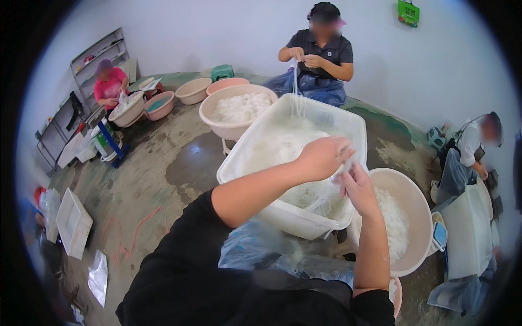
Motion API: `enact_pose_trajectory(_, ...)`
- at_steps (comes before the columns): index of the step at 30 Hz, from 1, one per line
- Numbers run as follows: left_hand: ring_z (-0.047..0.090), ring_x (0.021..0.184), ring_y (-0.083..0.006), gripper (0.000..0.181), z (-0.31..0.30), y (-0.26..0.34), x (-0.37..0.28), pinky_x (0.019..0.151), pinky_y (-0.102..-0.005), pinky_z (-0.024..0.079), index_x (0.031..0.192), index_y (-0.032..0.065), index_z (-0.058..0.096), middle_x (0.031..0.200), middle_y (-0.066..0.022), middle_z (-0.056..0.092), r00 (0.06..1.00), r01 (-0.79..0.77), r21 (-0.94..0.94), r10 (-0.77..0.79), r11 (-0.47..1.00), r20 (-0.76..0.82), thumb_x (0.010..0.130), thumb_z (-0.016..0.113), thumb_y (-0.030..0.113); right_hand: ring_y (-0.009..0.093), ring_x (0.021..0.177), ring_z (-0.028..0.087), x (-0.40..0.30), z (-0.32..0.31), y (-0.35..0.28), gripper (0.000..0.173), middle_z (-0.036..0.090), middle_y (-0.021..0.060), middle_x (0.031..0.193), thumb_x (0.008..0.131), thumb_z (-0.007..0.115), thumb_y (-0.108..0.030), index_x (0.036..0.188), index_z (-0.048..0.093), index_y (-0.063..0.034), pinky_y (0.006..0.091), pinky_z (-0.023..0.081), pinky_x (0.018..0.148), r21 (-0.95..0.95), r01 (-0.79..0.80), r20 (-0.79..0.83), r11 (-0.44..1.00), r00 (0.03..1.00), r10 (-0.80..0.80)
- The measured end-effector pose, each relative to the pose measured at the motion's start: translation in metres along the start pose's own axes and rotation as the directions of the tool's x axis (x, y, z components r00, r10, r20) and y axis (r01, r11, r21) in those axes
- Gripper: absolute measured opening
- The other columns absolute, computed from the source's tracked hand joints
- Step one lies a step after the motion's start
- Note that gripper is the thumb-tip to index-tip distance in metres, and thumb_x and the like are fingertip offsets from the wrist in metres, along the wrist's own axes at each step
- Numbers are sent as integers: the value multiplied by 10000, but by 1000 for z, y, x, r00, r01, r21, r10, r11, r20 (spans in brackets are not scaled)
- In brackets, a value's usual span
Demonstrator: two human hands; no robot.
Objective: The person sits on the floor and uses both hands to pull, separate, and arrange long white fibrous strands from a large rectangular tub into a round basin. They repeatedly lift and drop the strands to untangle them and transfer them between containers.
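Observation:
Both my hands are raised over a large white plastic tub (253, 155) that holds liquid and a mass of pale, thin strands (289, 138). My left hand (328, 157) is bent inward, its fingers close to those of my right hand (359, 185). Whitish, translucent strands (322, 199) hang from between the two hands into the near end of the tub. The fingertips of my right hand pinch this material; the left fingers are blurred, and their hold on it is unclear. Right of the tub, below my right forearm, a round basin (420, 228) contains white, fluffy strands (393, 224).
Across the tub a seated co-worker (320, 49) holds long strands. Other people sit at the far left (110, 83) and right (469, 142). A basin of white strands (238, 128) stands beyond the tub's left side. A white crate (75, 224) and pink cord (140, 224) lie on the wet floor.

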State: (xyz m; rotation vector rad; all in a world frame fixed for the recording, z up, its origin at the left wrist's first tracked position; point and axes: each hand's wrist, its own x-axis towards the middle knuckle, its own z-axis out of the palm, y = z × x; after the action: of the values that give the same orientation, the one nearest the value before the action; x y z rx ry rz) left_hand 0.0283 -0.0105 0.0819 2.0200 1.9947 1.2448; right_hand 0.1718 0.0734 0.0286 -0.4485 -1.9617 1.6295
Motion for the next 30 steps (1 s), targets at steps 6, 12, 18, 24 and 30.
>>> enact_pose_trajectory(6,518,751,-318,328,-55,10,47,689,-386,399,826,13,490,777,-170,522,903,-121,-180,33,976,-428,915,433,323,360,592,523,-12,-30,121,268,570,181,661,827,494,-257,790,585,-8,416,436,614,-788,-11,79,616,990,119)
enact_pose_trajectory(12,574,836,-324,353,-53,15,28,695,-418,437,851,73,567,830,-126,600,972,-233,-51,231,971,-34,894,442,401,109,607,521,-10,-27,50,162,559,48,661,858,487,-128,886,593,-8,256,415,562,-265,-91,-92,960,993,69)
enact_pose_trajectory(18,588,791,-320,228,-19,25,0,650,-426,453,845,117,594,834,-105,617,869,-365,104,298,925,395,870,470,306,282,881,600,-18,-58,117,305,640,158,892,773,567,-86,1052,568,36,375,446,792,-904,48,140,425,972,188)
enact_pose_trajectory(24,590,832,-297,151,24,3,-9,711,-398,469,901,126,612,878,-88,626,929,-270,-125,293,955,228,779,553,192,199,1026,518,-11,-26,32,383,547,90,1118,813,595,-113,1166,493,-2,330,410,867,-323,240,60,915,970,-234)
enact_pose_trajectory(30,589,842,-219,261,70,-37,2,732,-315,456,980,25,583,926,-122,619,885,432,-559,-452,708,112,840,571,244,189,1054,539,2,-8,11,287,625,53,1094,857,567,-158,1110,593,-25,316,416,866,-322,399,-288,859,823,-490)
